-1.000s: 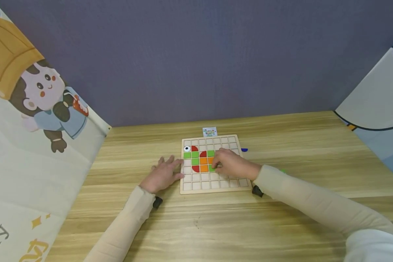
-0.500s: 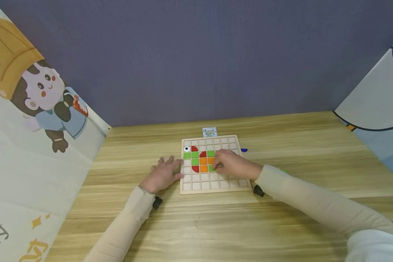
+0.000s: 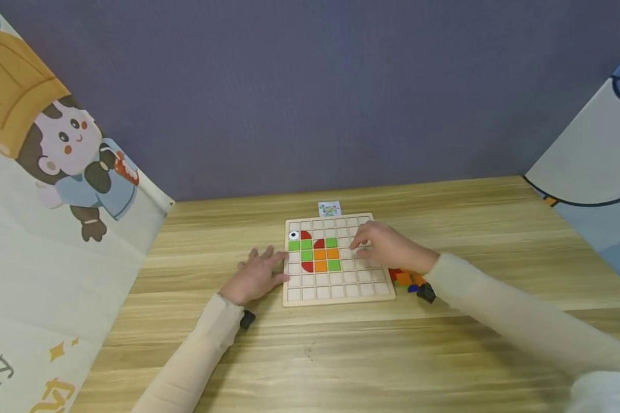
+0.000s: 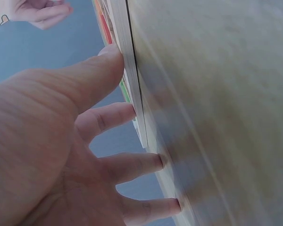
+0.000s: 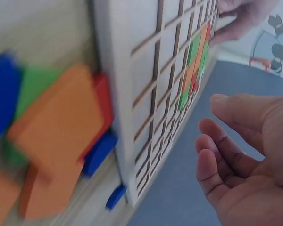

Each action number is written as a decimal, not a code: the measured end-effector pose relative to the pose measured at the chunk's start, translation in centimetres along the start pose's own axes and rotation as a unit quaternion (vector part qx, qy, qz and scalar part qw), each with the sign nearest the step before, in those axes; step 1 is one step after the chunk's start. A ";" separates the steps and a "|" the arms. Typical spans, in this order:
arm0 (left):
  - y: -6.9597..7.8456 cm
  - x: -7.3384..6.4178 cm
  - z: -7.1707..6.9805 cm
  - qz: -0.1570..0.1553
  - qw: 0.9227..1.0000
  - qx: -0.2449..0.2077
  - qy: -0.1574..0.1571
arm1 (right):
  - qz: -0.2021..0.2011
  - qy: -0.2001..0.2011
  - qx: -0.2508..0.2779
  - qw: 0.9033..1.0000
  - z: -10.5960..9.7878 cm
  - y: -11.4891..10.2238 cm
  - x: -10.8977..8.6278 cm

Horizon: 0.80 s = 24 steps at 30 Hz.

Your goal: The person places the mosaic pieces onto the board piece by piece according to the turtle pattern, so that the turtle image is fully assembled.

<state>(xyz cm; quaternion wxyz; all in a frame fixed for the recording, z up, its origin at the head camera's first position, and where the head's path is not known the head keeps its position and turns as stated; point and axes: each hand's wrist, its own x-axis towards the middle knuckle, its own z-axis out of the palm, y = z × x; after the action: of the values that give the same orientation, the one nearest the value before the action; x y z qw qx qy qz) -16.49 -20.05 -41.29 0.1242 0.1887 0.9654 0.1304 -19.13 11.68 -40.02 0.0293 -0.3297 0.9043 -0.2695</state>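
A wooden grid board (image 3: 338,293) lies on the table, partly filled with flat tiles. Orange squares (image 3: 320,265), green squares (image 3: 333,265), red quarter-rounds (image 3: 307,267) and a white eye tile (image 3: 294,235) sit in its left and middle cells. At the board's left edge my left hand (image 3: 255,276) rests with spread fingers; the left wrist view shows the thumb (image 4: 96,70) and index fingertip touching the rim. My right hand (image 3: 390,245) hovers over the right side of the grid. Its fingers (image 5: 226,146) are loosely bent, and nothing is held between them and the thumb.
Beside the board's right edge lies a loose heap of orange, red, green and blue tiles (image 5: 61,122), partly behind the right wrist in the head view. A small picture card (image 3: 329,209) touches the board's far edge. A dark partition (image 3: 310,103) stands behind the table.
My right hand has let go of the lower green square and moved right and up, away from it. That square and the loose heap now show. The left hand has stayed put.
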 end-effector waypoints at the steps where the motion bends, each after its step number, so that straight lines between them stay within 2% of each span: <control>1: 0.0 0.0 0.0 0.000 1.000 -0.001 0.000 | 0.005 0.001 0.000 1.000 -0.3 0.2 -0.2; 15: 0.0 0.1 0.1 0.001 1.000 0.003 0.000 | 0.069 0.014 -0.015 0.997 -2.3 3.8 -3.8; 19: -0.1 0.0 0.1 0.000 1.000 0.000 0.000 | 0.057 0.018 -0.033 0.998 -2.5 4.6 -4.8; 24: -0.1 0.1 0.2 0.000 1.000 0.002 0.001 | 0.023 0.015 -0.047 0.999 -2.7 5.4 -6.2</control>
<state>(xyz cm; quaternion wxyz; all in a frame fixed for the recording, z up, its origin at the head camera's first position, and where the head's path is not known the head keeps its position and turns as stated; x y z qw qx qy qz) -16.54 -20.13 -41.50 0.1229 0.1892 0.9657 0.1284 -17.99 20.16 -41.25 0.0067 -0.3053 0.9238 -0.2309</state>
